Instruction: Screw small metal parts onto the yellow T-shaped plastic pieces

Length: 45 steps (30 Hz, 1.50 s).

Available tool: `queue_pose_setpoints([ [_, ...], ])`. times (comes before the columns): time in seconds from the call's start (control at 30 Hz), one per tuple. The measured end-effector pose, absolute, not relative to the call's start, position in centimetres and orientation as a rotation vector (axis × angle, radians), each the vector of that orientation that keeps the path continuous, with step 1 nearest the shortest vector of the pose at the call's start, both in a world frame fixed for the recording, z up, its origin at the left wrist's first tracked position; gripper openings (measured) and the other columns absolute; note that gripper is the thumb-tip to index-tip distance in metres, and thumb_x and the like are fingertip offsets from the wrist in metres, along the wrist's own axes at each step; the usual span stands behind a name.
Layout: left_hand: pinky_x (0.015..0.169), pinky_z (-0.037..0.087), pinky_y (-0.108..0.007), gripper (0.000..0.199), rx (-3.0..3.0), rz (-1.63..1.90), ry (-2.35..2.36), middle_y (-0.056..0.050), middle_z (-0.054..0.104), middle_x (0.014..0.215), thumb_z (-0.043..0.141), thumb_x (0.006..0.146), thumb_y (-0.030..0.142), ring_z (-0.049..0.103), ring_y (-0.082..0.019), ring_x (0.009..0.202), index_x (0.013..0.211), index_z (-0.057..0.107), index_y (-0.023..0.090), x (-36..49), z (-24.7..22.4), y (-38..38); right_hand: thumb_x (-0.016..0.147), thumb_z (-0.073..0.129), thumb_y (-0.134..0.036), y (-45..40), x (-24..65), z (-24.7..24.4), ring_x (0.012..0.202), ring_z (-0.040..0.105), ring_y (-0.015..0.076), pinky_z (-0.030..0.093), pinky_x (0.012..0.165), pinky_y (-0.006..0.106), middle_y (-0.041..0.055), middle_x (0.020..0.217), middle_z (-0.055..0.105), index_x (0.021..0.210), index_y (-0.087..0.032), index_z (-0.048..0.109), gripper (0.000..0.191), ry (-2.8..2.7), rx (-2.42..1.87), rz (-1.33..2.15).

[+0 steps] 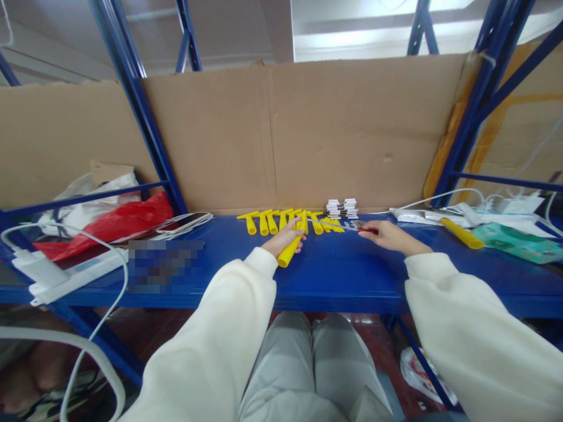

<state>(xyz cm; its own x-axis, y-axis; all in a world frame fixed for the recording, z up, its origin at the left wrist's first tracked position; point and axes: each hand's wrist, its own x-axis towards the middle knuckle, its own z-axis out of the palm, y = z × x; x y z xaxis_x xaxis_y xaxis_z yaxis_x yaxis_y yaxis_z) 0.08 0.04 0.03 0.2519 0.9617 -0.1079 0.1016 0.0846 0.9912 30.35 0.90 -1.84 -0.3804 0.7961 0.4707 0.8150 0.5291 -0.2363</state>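
My left hand is wrapped round a yellow plastic tube, tilted, with its wide end towards me. A screwdriver with a dark red grip is held in my right hand. Its long thin metal shaft points left, and the tip lies by the tube's far end; whether they touch I cannot tell. Behind my left hand, several yellow T-shaped plastic pieces stand in a row along the cardboard. Smaller yellow pieces lie just right of them.
White stacked pieces stand against the cardboard wall. Another yellow tube lies at the right beside a green packet. At the left are a power strip, white cables and a red bag. Blue posts frame the blue shelf.
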Motion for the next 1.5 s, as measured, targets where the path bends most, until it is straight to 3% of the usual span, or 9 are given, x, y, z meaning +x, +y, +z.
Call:
queue_pose_setpoints([
  [0.3,0.040,0.035,-0.017,0.057,1.286,0.900,1.131,0.004,0.050,0.065,0.041,0.095,0.011,0.044,-0.008,0.040,0.149,0.030,0.028,0.1,0.2,0.0,0.079,0.063,-0.038,0.8,29.9,-2.0,0.062,0.062,0.0204,0.044,0.058,0.029,0.0044,0.075,0.070,0.080,-0.024,0.055,0.016,-2.122,-1.394,-0.202],
  [0.57,0.040,0.034,-0.018,0.056,1.298,0.903,1.150,0.004,0.050,0.068,0.041,0.095,0.011,0.043,-0.007,0.041,0.148,0.032,0.028,0.1,0.2,-0.1,0.088,0.050,-0.042,0.1,29.7,-1.4,0.081,0.069,0.0257,0.051,0.073,0.036,0.0106,0.092,0.075,0.087,-0.022,0.068,0.027,-2.189,-1.304,-0.126],
  [0.73,0.041,0.035,-0.018,0.057,1.301,0.901,1.138,0.004,0.050,0.067,0.041,0.095,0.011,0.044,-0.008,0.041,0.148,0.030,0.027,0.1,0.2,0.0,0.078,0.064,-0.040,0.5,29.8,-1.8,0.072,0.068,0.0226,0.049,0.063,0.031,0.0053,0.083,0.074,0.088,-0.024,0.061,0.019,-2.134,-1.345,-0.129],
  [0.93,0.040,0.035,-0.018,0.061,1.316,0.906,1.120,0.004,0.052,0.069,0.042,0.094,0.011,0.045,-0.008,0.041,0.150,0.025,0.029,0.0,-0.3,0.5,0.078,0.063,-0.034,0.6,29.9,-1.8,0.063,0.065,0.0202,0.043,0.056,0.028,0.0028,0.075,0.071,0.081,-0.025,0.054,0.013,-2.094,-1.422,-0.237],
  [1.5,0.041,0.036,-0.017,0.056,1.316,0.899,1.112,0.004,0.051,0.068,0.043,0.094,0.012,0.044,-0.007,0.041,0.147,0.031,0.028,-0.1,-0.3,0.5,0.087,0.055,-0.041,0.1,29.7,-1.5,0.076,0.069,0.0245,0.049,0.065,0.032,0.0080,0.089,0.076,0.092,-0.024,0.068,0.022,-2.134,-1.425,-0.245],
])
